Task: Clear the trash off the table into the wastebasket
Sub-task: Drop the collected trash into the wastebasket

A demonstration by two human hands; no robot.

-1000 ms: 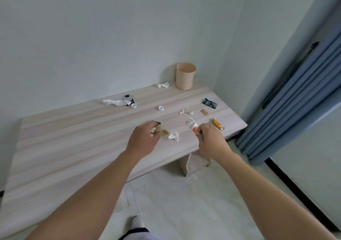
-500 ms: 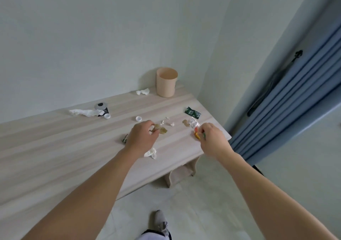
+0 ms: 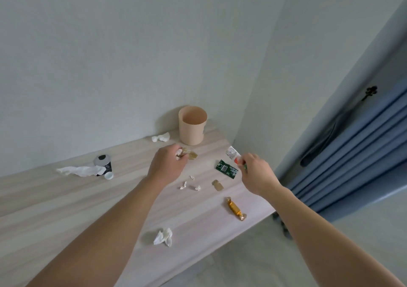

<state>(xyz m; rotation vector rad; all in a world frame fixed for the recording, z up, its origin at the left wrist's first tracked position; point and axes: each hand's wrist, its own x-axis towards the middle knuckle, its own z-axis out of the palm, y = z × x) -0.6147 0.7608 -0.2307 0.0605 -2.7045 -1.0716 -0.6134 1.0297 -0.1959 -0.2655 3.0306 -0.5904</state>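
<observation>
A beige wastebasket [image 3: 192, 130] stands open at the table's far right corner. My left hand [image 3: 168, 164] is shut on a crumpled brownish wrapper [image 3: 191, 154] with a white scrap, just in front of the basket. My right hand [image 3: 255, 172] pinches a clear-and-red wrapper [image 3: 233, 153] to the basket's right. On the wooden table [image 3: 66, 203] lie a green packet [image 3: 226, 169], a gold candy [image 3: 234, 207], a tan piece [image 3: 217, 185], small white scraps [image 3: 190, 185], and a tissue wad [image 3: 164, 237] near the front edge.
Another tissue [image 3: 161, 137] lies left of the basket. A long tissue [image 3: 78, 170], a black cup [image 3: 104, 163] and a white cap [image 3: 108, 176] sit at the back left. Walls meet behind the table; a blue curtain [image 3: 356, 154] hangs at the right.
Both hands have lifted their wrappers off the table and moved toward the wastebasket at the far corner. The view has shifted so the basket appears closer.
</observation>
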